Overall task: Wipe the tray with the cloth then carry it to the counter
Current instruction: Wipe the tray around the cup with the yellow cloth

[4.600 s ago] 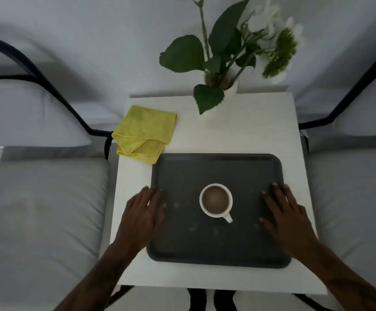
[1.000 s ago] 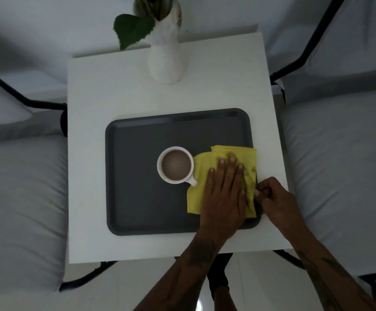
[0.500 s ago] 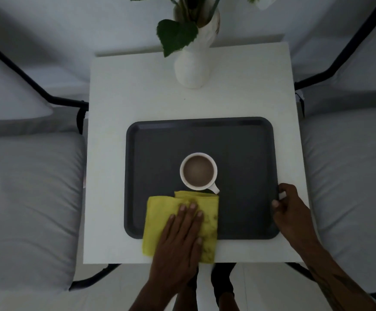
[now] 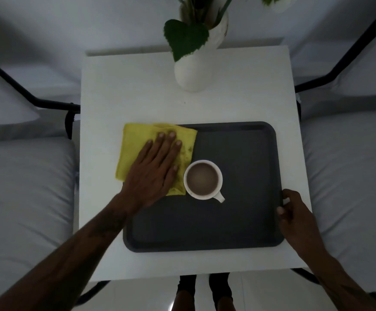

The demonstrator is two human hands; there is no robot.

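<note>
We press our left hand (image 4: 154, 173), fingers (image 4: 160, 142) spread flat, on the cloth (image 4: 133, 144) at the tray's (image 4: 238, 221) far left corner; our right hand (image 4: 294, 214) clamps its right rim. Sweep steadily, skirting the cup (image 4: 202, 179) beside our thumb.

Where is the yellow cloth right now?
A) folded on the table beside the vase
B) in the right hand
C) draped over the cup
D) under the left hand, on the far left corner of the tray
D: the left hand presses the cloth flat on the tray, left of the cup.
</note>
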